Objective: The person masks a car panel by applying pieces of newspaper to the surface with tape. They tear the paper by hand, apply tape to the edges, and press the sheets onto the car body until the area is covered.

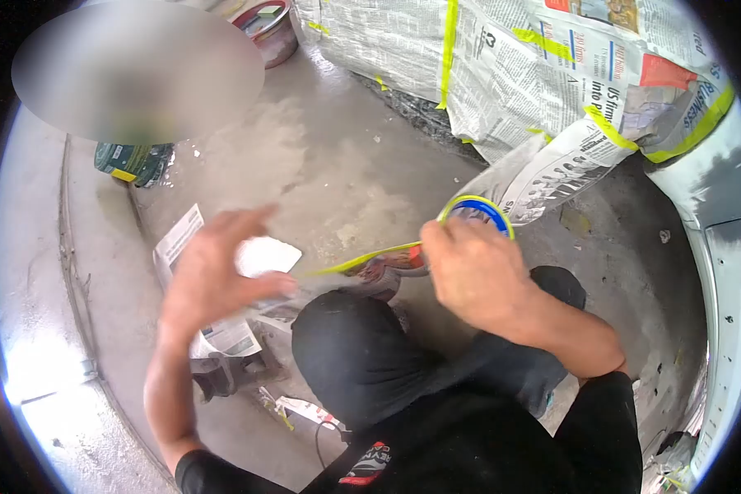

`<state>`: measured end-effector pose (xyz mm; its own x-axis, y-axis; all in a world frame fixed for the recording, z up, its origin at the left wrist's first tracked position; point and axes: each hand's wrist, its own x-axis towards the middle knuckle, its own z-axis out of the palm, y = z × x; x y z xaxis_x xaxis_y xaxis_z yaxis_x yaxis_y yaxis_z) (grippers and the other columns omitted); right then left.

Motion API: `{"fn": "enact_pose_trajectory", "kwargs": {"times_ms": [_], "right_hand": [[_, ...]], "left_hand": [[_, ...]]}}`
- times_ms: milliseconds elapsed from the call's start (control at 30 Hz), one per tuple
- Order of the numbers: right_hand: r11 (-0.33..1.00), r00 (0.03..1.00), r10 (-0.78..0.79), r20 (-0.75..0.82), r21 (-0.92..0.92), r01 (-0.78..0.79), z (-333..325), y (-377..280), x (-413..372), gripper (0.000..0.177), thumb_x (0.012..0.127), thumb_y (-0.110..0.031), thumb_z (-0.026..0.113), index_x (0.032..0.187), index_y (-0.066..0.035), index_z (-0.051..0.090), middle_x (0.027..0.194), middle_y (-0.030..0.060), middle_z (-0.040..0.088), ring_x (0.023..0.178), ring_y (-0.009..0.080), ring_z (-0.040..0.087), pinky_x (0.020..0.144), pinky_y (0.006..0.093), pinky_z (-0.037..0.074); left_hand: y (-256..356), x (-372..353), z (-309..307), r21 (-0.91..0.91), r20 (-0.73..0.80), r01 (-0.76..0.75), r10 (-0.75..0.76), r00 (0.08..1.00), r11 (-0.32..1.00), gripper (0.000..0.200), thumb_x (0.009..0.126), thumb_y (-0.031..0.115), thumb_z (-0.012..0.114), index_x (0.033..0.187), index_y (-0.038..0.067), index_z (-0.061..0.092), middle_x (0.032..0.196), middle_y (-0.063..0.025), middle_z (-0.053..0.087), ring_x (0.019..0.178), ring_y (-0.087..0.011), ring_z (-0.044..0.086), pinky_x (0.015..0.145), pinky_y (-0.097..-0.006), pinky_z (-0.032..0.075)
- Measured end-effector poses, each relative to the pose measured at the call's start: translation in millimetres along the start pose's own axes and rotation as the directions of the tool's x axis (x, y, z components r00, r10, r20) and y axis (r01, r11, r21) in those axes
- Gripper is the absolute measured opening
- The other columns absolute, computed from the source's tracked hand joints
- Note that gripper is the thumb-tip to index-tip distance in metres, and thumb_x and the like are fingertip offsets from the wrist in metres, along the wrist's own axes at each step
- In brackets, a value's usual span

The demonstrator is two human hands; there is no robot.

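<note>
Right hand (477, 276) up above the black-trousered knee (354, 354), fingers curled tight around the roll of yellow-green masking tape with a blue core (476, 214). The roll sits just beyond the knee and to its right. A thin yellow-green strip of tape (362, 261) runs taut from the roll, straight across above the knee, towards the left hand (218, 276). That left hand is left of the knee, fingers loosely spread, thumb right at the strip's end; it is blurred, so a pinch cannot be confirmed. A white sheet of paper (267, 255) lies just past the hand, printed newspaper pages (177, 239) on the grey concrete floor (337, 156) left of the knee. Far beyond the knee to the right stands a newspaper-wrapped, yellow-taped car body (510, 74).
</note>
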<state>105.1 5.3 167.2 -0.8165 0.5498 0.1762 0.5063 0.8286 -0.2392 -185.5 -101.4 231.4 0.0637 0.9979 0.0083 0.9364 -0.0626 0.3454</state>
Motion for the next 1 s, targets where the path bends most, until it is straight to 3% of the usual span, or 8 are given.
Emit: {"fn": "enact_pose_trajectory", "kwargs": {"times_ms": [100, 167, 300, 400, 500, 700, 800, 1000], "right_hand": [[0.996, 0.997, -0.075, -0.012, -0.043, 0.075, -3.8, -12.5, 3.9, 0.01, 0.083, -0.013, 0.06, 0.089, -0.005, 0.057, 0.078, 0.0135, 0.064, 0.073, 0.0275, 0.069, 0.065, 0.0393, 0.055], [0.994, 0.995, -0.095, -0.031, -0.064, 0.093, -10.5, -13.6, 2.4, 0.01, 0.083, -0.013, 0.06, 0.088, -0.005, 0.056, 0.077, 0.0133, 0.063, 0.073, 0.0277, 0.068, 0.064, 0.0398, 0.055], [0.998, 0.999, -0.049, 0.001, 0.049, 0.049, -19.4, 2.1, -13.5, 0.045, 0.086, -0.014, 0.063, 0.127, 0.003, 0.055, 0.078, 0.0148, 0.065, 0.072, 0.0285, 0.068, 0.063, 0.0391, 0.054], [0.956, 0.983, -0.1, 0.154, 0.289, 0.052, -39.8, 26.4, -23.1, 0.073, 0.085, -0.015, 0.072, 0.149, 0.0, 0.042, 0.088, 0.011, 0.068, 0.078, 0.0292, 0.067, 0.073, 0.0414, 0.053], [0.925, 0.947, -0.318, -0.046, 0.202, 0.32, -27.2, 78.2, -35.2, 0.082, 0.084, -0.017, 0.075, 0.154, -0.002, 0.034, 0.089, 0.0132, 0.069, 0.075, 0.0317, 0.067, 0.068, 0.043, 0.053], [0.986, 0.976, 0.159, 0.149, 0.023, -0.164, -34.9, 97.0, -47.2, 0.072, 0.09, -0.015, 0.07, 0.154, -0.01, 0.037, 0.087, 0.0198, 0.068, 0.074, 0.0413, 0.065, 0.068, 0.0502, 0.05], [0.909, 0.938, 0.263, 0.226, 0.266, -0.319, -33.5, 89.5, -45.0, 0.067, 0.092, -0.011, 0.065, 0.154, -0.015, 0.039, 0.086, 0.0249, 0.065, 0.075, 0.0459, 0.062, 0.068, 0.0519, 0.048], [0.871, 0.918, 0.248, 0.308, 0.343, -0.351, -31.3, 82.7, -49.0, 0.051, 0.092, -0.007, 0.061, 0.143, -0.011, 0.053, 0.08, 0.027, 0.062, 0.071, 0.046, 0.06, 0.066, 0.0509, 0.046]], "left_hand": [[56.6, 25.1, 48.7, -0.066, -0.086, -0.206, 0.2, 0.976, 0.976, 0.04, 0.074, 0.024, 0.083, 0.102, 0.0, 0.067, 0.088, -0.016, 0.068, 0.084, -0.0349, 0.066, 0.073, -0.0449, 0.053], [69.6, 36.2, 66.1, -0.103, -0.011, -0.192, 0.192, 0.981, 0.976, 0.025, 0.079, 0.018, 0.078, 0.096, 0.003, 0.068, 0.081, -0.0154, 0.065, 0.08, -0.0368, 0.065, 0.069, -0.0462, 0.052], [77.7, 47.0, 69.9, -0.1, -0.067, -0.293, 0.287, 0.956, 0.951, 0.007, 0.084, 0.008, 0.071, 0.081, 0.005, 0.065, 0.07, -0.0137, 0.059, 0.071, -0.0359, 0.061, 0.062, -0.0463, 0.049], [70.8, 40.3, 57.4, -0.013, 0.023, -0.267, 0.267, 0.963, 0.964, 0.007, 0.084, 0.008, 0.071, 0.081, 0.006, 0.066, 0.07, -0.0134, 0.059, 0.068, -0.0347, 0.06, 0.061, -0.0448, 0.049], [66.9, 26.8, 48.7, -0.054, -0.029, -0.244, 0.243, 0.97, 0.968, 0.008, 0.082, 0.006, 0.071, 0.08, 0.005, 0.064, 0.068, -0.0128, 0.057, 0.066, -0.0336, 0.058, 0.06, -0.0438, 0.048], [74.3, 9.8, 40.9, 0.021, -0.001, -0.209, 0.209, 0.978, 0.978, 0.014, 0.077, 0.003, 0.073, 0.075, 0.004, 0.059, 0.065, -0.0107, 0.051, 0.063, -0.0305, 0.055, 0.057, -0.0423, 0.046], [78.8, 6.1, 42.3, 0.069, 0.023, -0.235, 0.234, 0.972, 0.969, 0.014, 0.074, 0.002, 0.073, 0.075, 0.004, 0.059, 0.064, -0.0092, 0.048, 0.061, -0.0287, 0.052, 0.055, -0.041, 0.044], [86.9, -7.6, 45.4, 0.111, 0.043, -0.26, 0.257, 0.966, 0.959, 0.014, 0.069, 0.005, 0.07, 0.076, 0.006, 0.058, 0.068, -0.0063, 0.05, 0.063, -0.0246, 0.053, 0.057, -0.0383, 0.045]]}}
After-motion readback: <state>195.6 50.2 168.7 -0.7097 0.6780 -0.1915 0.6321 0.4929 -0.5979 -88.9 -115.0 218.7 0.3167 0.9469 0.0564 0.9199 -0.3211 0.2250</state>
